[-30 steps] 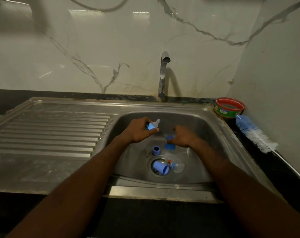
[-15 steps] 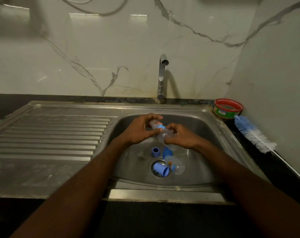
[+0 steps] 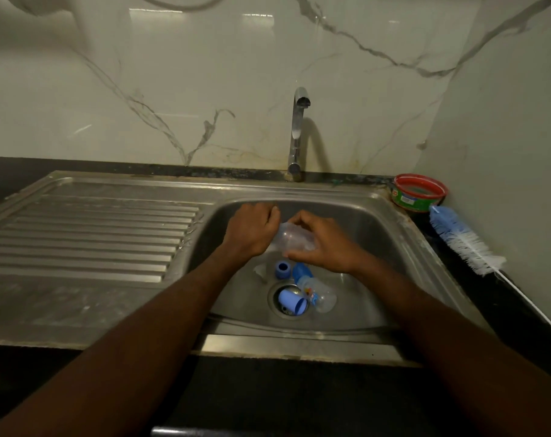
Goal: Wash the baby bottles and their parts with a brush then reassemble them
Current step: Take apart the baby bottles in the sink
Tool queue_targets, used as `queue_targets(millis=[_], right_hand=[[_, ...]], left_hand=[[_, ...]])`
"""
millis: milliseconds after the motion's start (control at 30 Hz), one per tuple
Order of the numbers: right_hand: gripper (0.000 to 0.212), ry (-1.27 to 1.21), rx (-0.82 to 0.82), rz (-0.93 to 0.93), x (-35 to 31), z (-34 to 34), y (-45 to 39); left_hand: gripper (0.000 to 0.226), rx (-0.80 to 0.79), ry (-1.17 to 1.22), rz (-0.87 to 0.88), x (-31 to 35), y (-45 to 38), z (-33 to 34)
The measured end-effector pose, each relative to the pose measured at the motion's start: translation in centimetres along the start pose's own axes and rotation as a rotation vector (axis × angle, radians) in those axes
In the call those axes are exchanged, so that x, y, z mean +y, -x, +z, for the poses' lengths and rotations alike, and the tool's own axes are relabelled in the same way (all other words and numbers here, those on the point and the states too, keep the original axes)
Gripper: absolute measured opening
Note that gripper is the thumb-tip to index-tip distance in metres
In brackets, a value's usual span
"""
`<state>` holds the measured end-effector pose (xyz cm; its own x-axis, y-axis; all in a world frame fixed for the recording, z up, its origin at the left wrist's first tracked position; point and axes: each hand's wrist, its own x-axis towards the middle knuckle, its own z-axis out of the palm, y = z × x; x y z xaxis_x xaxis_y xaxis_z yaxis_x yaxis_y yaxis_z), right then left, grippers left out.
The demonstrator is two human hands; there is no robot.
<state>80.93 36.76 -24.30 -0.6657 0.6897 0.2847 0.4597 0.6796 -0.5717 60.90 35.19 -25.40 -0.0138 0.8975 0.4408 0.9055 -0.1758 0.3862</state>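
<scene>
Over the sink basin (image 3: 371,247) both hands hold a clear baby bottle (image 3: 294,239) lying sideways. My left hand (image 3: 252,230) grips its left end, where the blue collar and teat are hidden under the fingers. My right hand (image 3: 321,244) curls round the bottle's body. On the basin floor lie a blue ring (image 3: 282,270), a blue cap (image 3: 301,271), a second clear bottle (image 3: 319,294) and a blue cup-shaped cover (image 3: 293,302) over the drain. A blue and white bottle brush (image 3: 463,239) lies on the counter at right.
The tap (image 3: 297,134) stands behind the basin, with no water running. A red and green tub (image 3: 419,192) sits at the sink's back right corner. The ribbed drainboard (image 3: 88,231) stretches to the left. A marble wall closes in the right side.
My right hand picked up a clear bottle from the basin. My left hand brought the blue collar with teat onto its end. Both hands now hold the bottle higher.
</scene>
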Motion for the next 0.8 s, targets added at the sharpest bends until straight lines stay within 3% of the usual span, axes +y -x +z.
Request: queue_targets(millis=[67,133,200,267,400,500,567,700,800], right_hand=[[0.056,0.194,-0.010,-0.118,0.0,-0.1,-0.1],[0.056,0.255,-0.066,-0.126,0.0,0.1,-0.2],[0.057,0.251,-0.066,-0.089,0.4,0.4,-0.3],[0.058,0.203,0.009,-0.035,1.0,0.4,-0.4],[0.055,0.065,0.140,0.136,2.3,-0.1,-0.3],[0.057,0.040,0.124,0.194,2.7,-0.4,-0.3],[0.059,0.083,0.113,0.159,2.6,-0.2,-0.2],[0.060,0.112,0.085,0.095,2.2,0.4,-0.3],[0.060,0.126,0.121,0.119,2.5,0.3,-0.5]], left_hand=[[0.038,-0.336,-0.102,-0.160,-0.5,0.1,0.5],[0.068,-0.573,0.207,-0.391,-0.5,0.7,0.7],[0.083,-0.502,0.449,-0.580,-0.4,0.6,0.5],[0.084,-0.370,0.563,-0.609,-0.6,0.2,0.2],[0.049,-0.395,0.736,-0.176,-1.4,-0.1,0.1],[0.036,-0.356,0.722,-0.072,-1.5,-0.2,0.0],[0.039,-0.329,0.629,-0.131,-1.0,0.1,0.0],[0.067,-0.332,0.555,-0.398,-0.3,0.5,0.0],[0.052,-0.358,0.631,-0.349,-0.6,0.3,-0.4]])
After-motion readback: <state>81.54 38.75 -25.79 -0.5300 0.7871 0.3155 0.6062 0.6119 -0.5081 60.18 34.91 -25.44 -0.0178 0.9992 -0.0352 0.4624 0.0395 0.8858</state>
